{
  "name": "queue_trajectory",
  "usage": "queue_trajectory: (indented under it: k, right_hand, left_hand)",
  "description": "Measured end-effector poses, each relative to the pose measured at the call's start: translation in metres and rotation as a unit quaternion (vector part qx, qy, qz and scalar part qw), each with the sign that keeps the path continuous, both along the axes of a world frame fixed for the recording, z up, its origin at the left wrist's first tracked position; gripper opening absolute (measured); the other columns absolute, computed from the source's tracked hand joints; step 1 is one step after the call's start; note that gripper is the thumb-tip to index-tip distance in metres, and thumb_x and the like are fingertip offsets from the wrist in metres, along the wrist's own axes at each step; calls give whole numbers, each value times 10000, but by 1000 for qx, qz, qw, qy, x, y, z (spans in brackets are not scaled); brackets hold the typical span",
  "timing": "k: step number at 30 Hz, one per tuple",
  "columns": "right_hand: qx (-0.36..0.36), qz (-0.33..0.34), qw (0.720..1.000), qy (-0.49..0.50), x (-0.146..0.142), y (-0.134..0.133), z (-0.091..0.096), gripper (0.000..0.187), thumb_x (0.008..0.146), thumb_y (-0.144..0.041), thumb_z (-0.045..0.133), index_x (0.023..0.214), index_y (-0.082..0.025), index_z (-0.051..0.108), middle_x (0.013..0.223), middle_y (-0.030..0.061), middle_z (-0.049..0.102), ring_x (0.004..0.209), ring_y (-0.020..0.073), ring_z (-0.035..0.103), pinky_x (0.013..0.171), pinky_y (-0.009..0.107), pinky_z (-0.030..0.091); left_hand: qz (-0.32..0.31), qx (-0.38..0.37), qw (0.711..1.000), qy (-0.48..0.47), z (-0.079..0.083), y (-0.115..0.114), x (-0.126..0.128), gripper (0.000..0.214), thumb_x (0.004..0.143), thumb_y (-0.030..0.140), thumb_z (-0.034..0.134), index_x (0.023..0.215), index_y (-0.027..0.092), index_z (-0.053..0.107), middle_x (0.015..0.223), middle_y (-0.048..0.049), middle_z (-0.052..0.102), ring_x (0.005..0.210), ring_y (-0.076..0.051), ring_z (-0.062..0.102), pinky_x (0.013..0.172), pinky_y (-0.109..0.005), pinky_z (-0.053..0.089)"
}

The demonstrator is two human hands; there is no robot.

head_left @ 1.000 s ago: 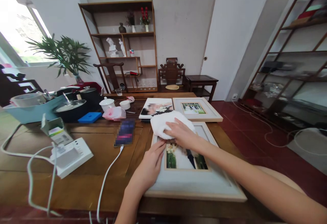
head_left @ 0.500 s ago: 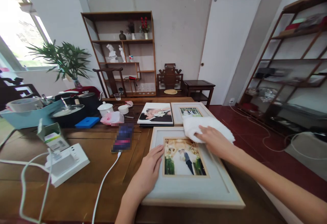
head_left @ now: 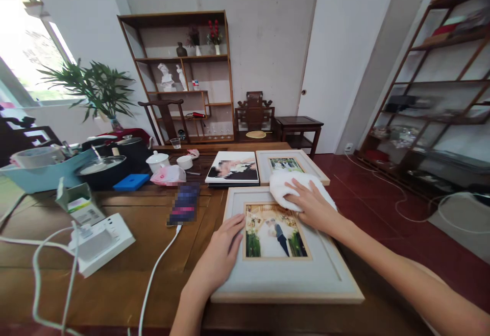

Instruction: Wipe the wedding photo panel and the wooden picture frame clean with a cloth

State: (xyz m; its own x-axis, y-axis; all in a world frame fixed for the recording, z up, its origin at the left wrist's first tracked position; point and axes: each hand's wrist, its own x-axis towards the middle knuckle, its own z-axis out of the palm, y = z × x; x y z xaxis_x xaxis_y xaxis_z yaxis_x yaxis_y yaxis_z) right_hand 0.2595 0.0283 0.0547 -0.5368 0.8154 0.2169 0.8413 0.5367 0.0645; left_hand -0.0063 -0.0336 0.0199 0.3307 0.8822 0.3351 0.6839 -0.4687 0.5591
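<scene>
A framed wedding photo (head_left: 275, 285), with a pale wooden rim and wide light mat, lies flat on the table before me. My left hand (head_left: 222, 252) rests flat along its left side, fingers stretched together and fingertips beside the inner picture. At the frame's far right corner, my right hand (head_left: 308, 200) presses on a folded white cloth (head_left: 281, 185), fingers bent over it. The cloth covers that corner and part of a second framed photo (head_left: 264, 165) behind. Left of that frame lies a stack topped by a wedding picture (head_left: 233, 167).
On the wooden table (head_left: 153, 274) are a phone (head_left: 184, 203) with a white cable, a power strip (head_left: 103, 246), a blue box (head_left: 131, 182), a pink tissue pack (head_left: 168, 174), a white lidded bowl (head_left: 157, 162) and black pots (head_left: 101, 170). Shelves stand behind and right.
My right hand and the cloth have shifted slightly left along the frame's far edge, and the fingers are more spread. My left hand stays in place on the frame.
</scene>
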Motion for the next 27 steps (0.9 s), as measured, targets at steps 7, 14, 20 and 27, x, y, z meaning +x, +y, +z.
queue_trajectory:
  k: [7, 14, 20, 27]
  right_hand:
    - [-57, 75, 996, 2, 0, -30, 4, 671, 579, 47, 373, 1204, -150, 517, 1315, 155, 481, 1318, 267, 256, 1044, 559, 190]
    - [-172, 71, 982, 32, -2, -113, 24, 644, 580, 44, 380, 1126, -242, 563, 1350, 81, 462, 1273, 251, 356, 1047, 467, 286]
    - [-155, 57, 986, 2, 13, -104, 29, 718, 494, 74, 367, 1103, -239, 582, 1382, 65, 423, 1263, 261, 372, 1029, 452, 323]
    - [3, 33, 999, 23, 15, -29, 36, 580, 624, 105, 356, 1107, -141, 561, 1404, 178, 349, 1303, 284, 290, 1015, 443, 323]
  left_hand:
    - [1, 2, 1000, 1, 3, 1, 3, 345, 884, 192, 413, 1197, 214, 557, 1306, -58, 527, 1227, -200, 462, 1053, -414, 358]
    - [2, 0, 1000, 14, 1, 2, 4, 354, 887, 193, 407, 1212, 191, 547, 1314, -68, 518, 1236, -200, 451, 1061, -408, 344]
    - [-4, 8, 1000, 8, 1, 2, 3, 354, 886, 191, 413, 1213, 226, 545, 1308, -45, 526, 1225, -200, 463, 1052, -411, 361]
    - [2, 0, 1000, 8, 4, 0, 3, 350, 890, 205, 407, 1213, 208, 541, 1319, -50, 514, 1237, -188, 448, 1067, -398, 340]
